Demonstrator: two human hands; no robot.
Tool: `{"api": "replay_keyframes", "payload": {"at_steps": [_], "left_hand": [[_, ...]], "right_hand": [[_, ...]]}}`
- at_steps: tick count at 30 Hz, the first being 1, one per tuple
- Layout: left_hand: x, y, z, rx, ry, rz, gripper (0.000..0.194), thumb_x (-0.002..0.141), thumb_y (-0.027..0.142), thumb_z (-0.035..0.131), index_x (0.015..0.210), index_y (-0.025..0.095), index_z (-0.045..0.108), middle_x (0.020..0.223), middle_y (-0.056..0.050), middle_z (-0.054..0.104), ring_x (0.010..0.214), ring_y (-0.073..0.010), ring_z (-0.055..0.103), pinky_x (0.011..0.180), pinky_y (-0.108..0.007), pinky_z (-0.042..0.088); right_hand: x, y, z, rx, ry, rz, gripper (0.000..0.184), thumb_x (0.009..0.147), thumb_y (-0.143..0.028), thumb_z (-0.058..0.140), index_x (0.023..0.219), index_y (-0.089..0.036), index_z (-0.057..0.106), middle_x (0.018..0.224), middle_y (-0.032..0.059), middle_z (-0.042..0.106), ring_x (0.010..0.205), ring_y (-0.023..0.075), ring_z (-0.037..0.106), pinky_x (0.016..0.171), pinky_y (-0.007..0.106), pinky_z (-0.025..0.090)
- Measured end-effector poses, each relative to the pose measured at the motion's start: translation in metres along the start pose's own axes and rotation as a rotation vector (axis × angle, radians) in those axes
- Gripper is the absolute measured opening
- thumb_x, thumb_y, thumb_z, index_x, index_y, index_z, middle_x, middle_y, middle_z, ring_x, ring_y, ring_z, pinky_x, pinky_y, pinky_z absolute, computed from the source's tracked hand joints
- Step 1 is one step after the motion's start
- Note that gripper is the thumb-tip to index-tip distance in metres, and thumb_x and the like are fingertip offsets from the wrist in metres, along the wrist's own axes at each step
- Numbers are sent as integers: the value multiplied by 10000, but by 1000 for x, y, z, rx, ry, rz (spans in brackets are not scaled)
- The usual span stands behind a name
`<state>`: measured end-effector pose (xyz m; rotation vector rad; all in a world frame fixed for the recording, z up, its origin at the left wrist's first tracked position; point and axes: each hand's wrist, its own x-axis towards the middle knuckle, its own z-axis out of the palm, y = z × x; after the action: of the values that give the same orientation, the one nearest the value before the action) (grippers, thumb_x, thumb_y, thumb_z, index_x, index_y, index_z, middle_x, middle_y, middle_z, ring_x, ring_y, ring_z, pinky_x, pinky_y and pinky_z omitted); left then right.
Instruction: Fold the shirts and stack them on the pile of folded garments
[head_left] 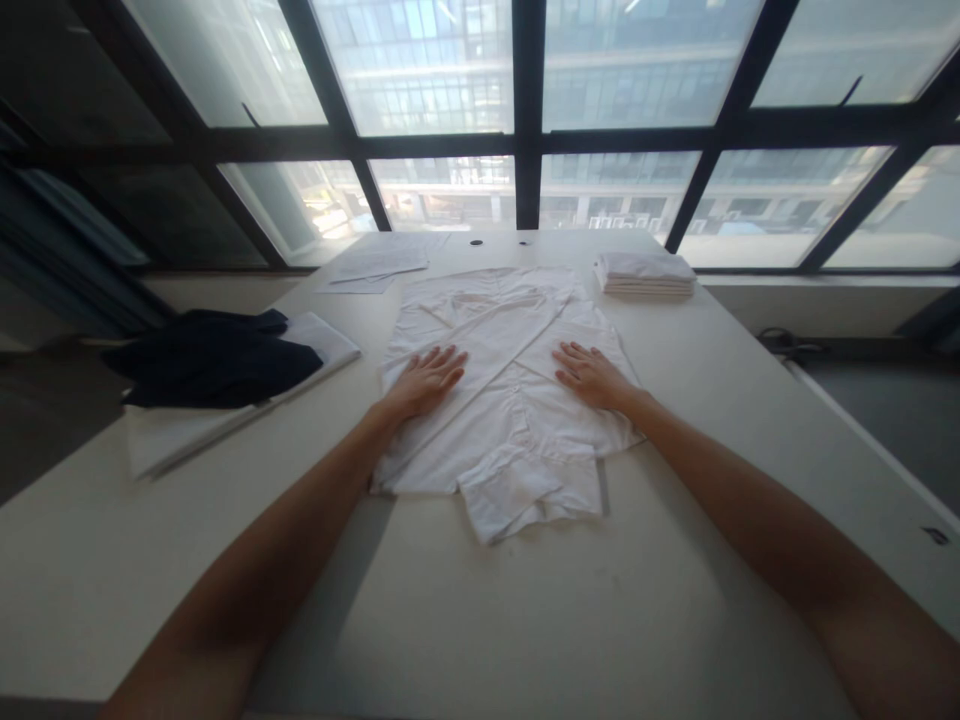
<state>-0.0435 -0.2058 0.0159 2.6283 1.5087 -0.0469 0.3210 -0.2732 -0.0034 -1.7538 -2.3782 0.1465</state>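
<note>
A white shirt (504, 400) lies flat on the pale table (525, 620), its sleeves folded across the body. My left hand (425, 381) rests palm down on the shirt's left side, fingers spread and open. My right hand (592, 374) lies flat on the shirt's right side, fingers also stretched out. Neither hand holds anything.
A stack of folded white cloth (645, 274) sits at the far right of the table. Dark navy clothing (214, 355) lies on a white board (225, 415) at the left. Sheets of paper (379, 266) lie at the far left near the large windows (525, 130).
</note>
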Motion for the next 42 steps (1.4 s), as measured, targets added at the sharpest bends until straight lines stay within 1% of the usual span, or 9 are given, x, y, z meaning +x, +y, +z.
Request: {"api": "replay_keyframes", "payload": {"at_steps": [4,8,16,20,24,29,36,39,42], "left_hand": [[3,-20,-1,64,33,-116,656,1079,542,155,1658,251,253,1732,-58,166,1595,-295,147,1258,-524,183],[2,-20,-3,80,36,-170,687,1072,578,126,1659,242,248,1733,-70,177,1589,-308,168,1255,-516,192],[3,-19,0,81,15,-110,676,1072,566,148,1665,249,218,1738,-78,122,1599,-320,109,1244,-599,167],[3,-19,1,73,5,-41,662,1069,576,141,1667,297,201,1741,-57,99,1603,-318,68,1237,-632,146],[3,-17,1,65,2,-43,660,1070,581,142,1664,303,212,1739,-59,102,1602,-316,75,1237,-627,148],[3,-16,-1,72,3,-48,650,1073,570,155,1662,304,220,1736,-59,112,1600,-315,93,1235,-628,159],[-6,13,-4,68,-56,-86,687,1068,585,165,1674,263,166,1735,-92,66,1595,-360,52,1216,-674,165],[-11,30,0,37,-46,20,703,1068,594,167,1672,235,180,1734,-100,74,1599,-344,45,1225,-666,143],[-11,38,5,2,2,163,702,1072,600,143,1659,227,239,1732,-89,127,1603,-291,90,1256,-595,122]], "right_hand": [[0,0,0,14,11,-2,587,1076,-444,318,1593,-180,405,1692,113,297,1564,293,253,1251,534,221],[0,0,1,23,10,6,584,1075,-442,326,1594,-186,405,1694,110,293,1567,285,246,1254,522,214],[0,-2,0,25,8,31,586,1083,-451,306,1600,-187,393,1696,108,288,1570,274,239,1256,515,206],[-1,-1,0,-7,7,132,597,1082,-445,305,1605,-168,378,1699,125,274,1570,284,236,1257,527,197],[-1,2,2,-64,46,268,610,1078,-416,301,1589,-98,398,1678,178,310,1559,302,261,1255,498,213],[-1,4,3,-98,74,304,609,1068,-388,306,1576,-72,417,1660,191,344,1547,298,291,1258,456,210],[-1,3,5,-116,105,279,607,1056,-377,319,1556,-58,447,1636,208,384,1528,306,331,1248,456,231],[-1,4,6,-117,109,275,606,1055,-375,319,1553,-56,451,1633,205,392,1526,307,334,1248,457,230],[0,5,6,-117,112,271,606,1053,-377,320,1548,-55,458,1633,205,391,1526,308,332,1248,463,231]]}}
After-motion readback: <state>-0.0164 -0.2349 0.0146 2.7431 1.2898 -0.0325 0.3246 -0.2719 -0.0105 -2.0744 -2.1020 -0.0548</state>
